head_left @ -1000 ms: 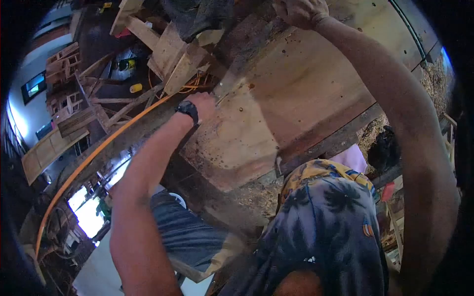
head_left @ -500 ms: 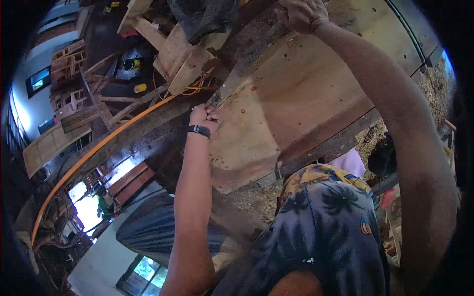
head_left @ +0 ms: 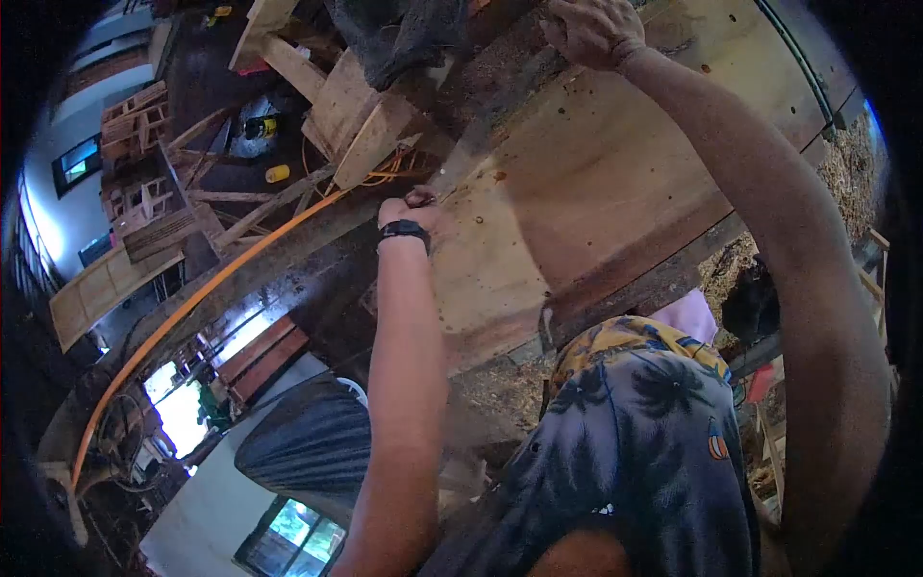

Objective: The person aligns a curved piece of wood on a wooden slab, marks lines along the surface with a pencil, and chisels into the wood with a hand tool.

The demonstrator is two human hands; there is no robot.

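Note:
A broad, stained wooden panel (head_left: 596, 173) lies in front of me, a brighter patch of light on its left part. My left hand (head_left: 409, 210), with a black watch (head_left: 404, 230) on its wrist, is at the panel's left edge. Its fingers are curled closed, and what they grip, if anything, is hidden. At the panel's far edge my right hand (head_left: 594, 34) rests with its fingers apart and slightly bent beside a dark timber strip. Its upper part is near the frame's top. A dusty strip of wood (head_left: 490, 139) runs along the edge between both hands.
A dark cloth or bag (head_left: 399, 38) lies beyond the left hand, near cut wooden pieces (head_left: 370, 115). An orange hose (head_left: 236, 255) curves along the left. Wood shavings (head_left: 505, 389) lie below the panel's near side. Wooden furniture frames (head_left: 144, 202) stand further off.
My left hand has shifted slightly right and up along the panel's edge. The right hand sits slightly lower in view, its fingers looking more spread. The whole view has moved a little.

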